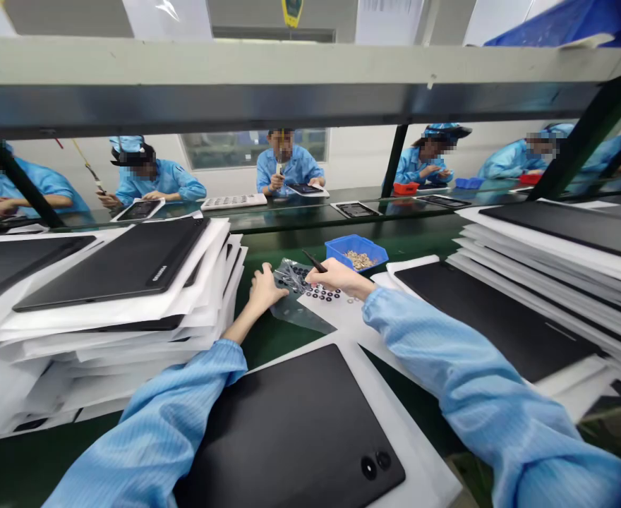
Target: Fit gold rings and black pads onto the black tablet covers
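My left hand [264, 288] is closed on the edge of a clear plastic bag [296, 296] lying on the green bench. My right hand [341, 276] is closed around dark tweezers [315, 262], whose tip points up and left over a white sheet of small black dots [327, 295]. Just beyond the tweezers stands a blue tray [356, 252] holding small brownish parts. A black tablet back cover [294, 430] with two round camera holes lies on white foam right in front of me, between my blue sleeves.
Stacks of black covers layered with white foam rise at my left [120, 282] and right [554, 247]. Another cover [495, 321] lies at my right forearm. A metal shelf beam [289, 77] crosses overhead. Several people in blue coats work at the far bench.
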A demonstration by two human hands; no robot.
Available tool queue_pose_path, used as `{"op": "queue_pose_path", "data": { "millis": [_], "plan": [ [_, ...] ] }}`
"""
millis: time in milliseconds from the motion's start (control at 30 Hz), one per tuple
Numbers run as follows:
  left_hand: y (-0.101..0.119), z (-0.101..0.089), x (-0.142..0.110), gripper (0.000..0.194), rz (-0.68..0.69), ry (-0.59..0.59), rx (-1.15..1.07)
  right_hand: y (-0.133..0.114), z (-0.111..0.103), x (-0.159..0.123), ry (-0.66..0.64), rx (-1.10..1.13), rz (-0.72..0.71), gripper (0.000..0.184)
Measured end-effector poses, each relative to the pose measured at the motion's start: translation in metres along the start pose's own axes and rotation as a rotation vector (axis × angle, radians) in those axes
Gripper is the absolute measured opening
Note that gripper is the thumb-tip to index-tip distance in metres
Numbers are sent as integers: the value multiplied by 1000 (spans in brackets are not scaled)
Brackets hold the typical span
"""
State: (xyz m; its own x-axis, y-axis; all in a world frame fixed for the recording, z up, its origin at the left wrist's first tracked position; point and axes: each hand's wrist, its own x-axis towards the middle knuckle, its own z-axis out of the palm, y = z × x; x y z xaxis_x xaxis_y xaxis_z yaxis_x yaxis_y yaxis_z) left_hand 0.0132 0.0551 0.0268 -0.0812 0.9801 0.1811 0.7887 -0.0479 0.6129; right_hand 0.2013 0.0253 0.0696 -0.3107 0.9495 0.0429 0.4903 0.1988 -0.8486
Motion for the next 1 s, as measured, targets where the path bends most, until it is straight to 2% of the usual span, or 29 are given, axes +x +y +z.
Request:
{"op": "queue_pose_path", "data": {
  "millis": [133, 200, 300, 333, 367, 433, 500, 567, 1000],
  "plan": [
    [18, -15, -20, 57, 170, 82, 162, -17, -8, -69, -89, 65, 86, 13],
    [28, -18, -43, 53, 302, 53, 186, -14, -4, -112, -112, 81, 122, 11],
    [35, -18, -97, 28, 565, -94, 123, 0, 11, -174, -140, 60, 185, 12],
    [34, -19, -118, 17, 720, -150, 31, 5, 17, -191, -130, 57, 227, 13],
    [31, -19, -137, 9, 816, -234, -64, 9, 24, -206, -113, 66, 277, 14],
    [22, -20, -170, 4, 875, -441, -185, 16, 35, -226, -74, 106, 353, 13],
    [14, -18, -188, 5, 864, -601, -240, 20, 44, -237, -48, 158, 392, 12],
    [9, -15, -194, 7, 851, -676, -264, 20, 49, -241, -28, 187, 412, 12],
    [11, -11, -189, 9, 845, -710, -286, 13, 51, -239, -34, 302, 518, 9]
  ]
}}
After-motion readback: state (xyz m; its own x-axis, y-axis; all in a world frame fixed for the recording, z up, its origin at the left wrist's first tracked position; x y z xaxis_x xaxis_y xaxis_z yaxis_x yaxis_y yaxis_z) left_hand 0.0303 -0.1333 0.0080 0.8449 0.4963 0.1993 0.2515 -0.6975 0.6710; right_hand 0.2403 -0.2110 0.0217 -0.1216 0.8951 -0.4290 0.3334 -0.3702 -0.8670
